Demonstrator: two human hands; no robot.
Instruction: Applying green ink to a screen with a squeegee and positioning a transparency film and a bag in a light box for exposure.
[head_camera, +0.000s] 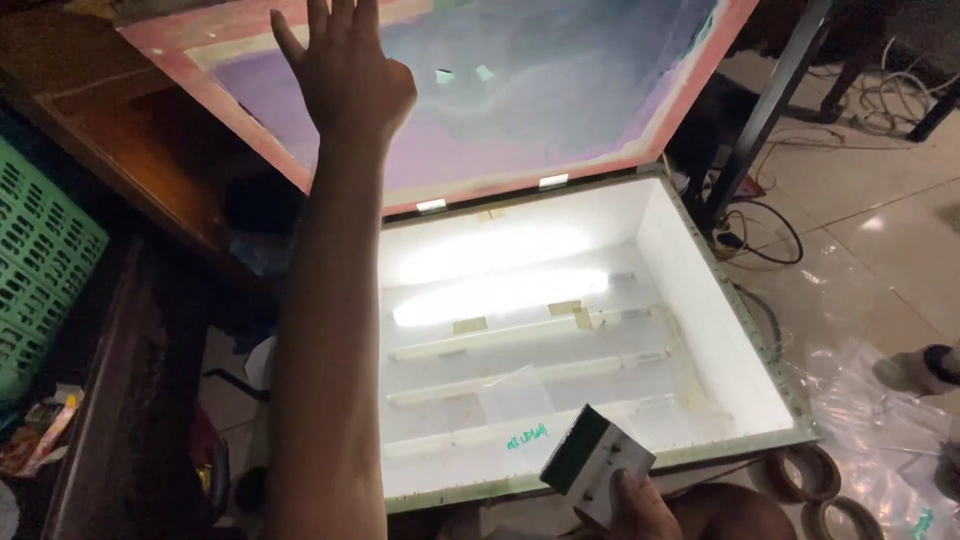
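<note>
My left hand (345, 70) is stretched out flat, fingers spread, against the raised screen frame (690, 100), a pink-edged panel with a bluish mesh that stands tilted up on hinges. Below it lies an open white light box (715, 300) with one tube glowing and other tubes dark under a glass sheet. My right hand (640, 505) at the bottom edge grips a small block with a green edge and a pale face (592, 460), held just over the box's near rim.
A green plastic basket (45, 270) sits at the left by a dark wooden bench (130, 130). Tape rolls (805, 470) lie at the bottom right. Cables (765, 235) and crumpled clear plastic cover the tiled floor on the right, near another person's foot (920, 368).
</note>
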